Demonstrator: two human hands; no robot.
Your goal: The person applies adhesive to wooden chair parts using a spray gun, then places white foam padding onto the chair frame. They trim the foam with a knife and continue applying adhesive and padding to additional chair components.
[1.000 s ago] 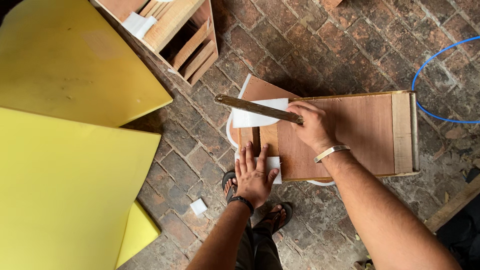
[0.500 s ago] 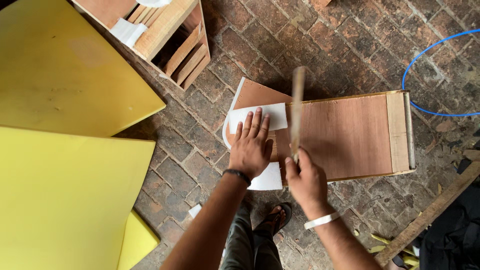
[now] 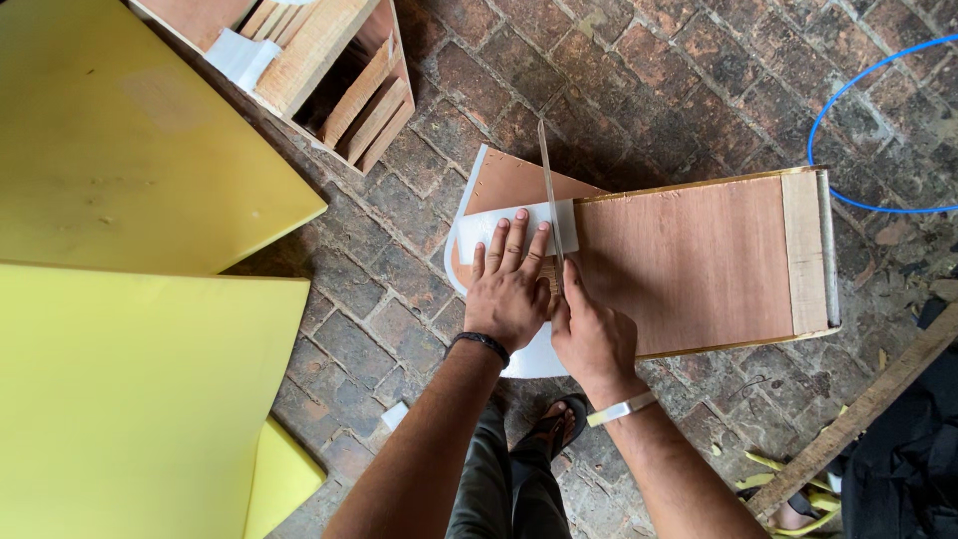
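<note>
My left hand point(image 3: 509, 284) lies flat, fingers spread, on a white sheet strip point(image 3: 477, 232) that rests on a brown plywood piece point(image 3: 509, 185). My right hand point(image 3: 591, 334) grips the handle end of a long thin blade point(image 3: 549, 185), which stands on edge and runs away from me across the white strip, right beside my left fingers. Both lie on a plywood box panel point(image 3: 699, 260) with a paler strip at its right end. A round white object point(image 3: 539, 359) shows beneath my hands.
Large yellow boards point(image 3: 130, 399) cover the left side over a brick floor point(image 3: 639, 90). A wooden crate with slats point(image 3: 339, 70) stands at top. A blue hose point(image 3: 838, 120) curves at top right. A wooden batten point(image 3: 858, 419) lies at lower right. My sandalled foot point(image 3: 559, 419) is below.
The blade has swung from lying crosswise to pointing away from me. My left hand moved up onto the white strip, and my right hand came down next to it.
</note>
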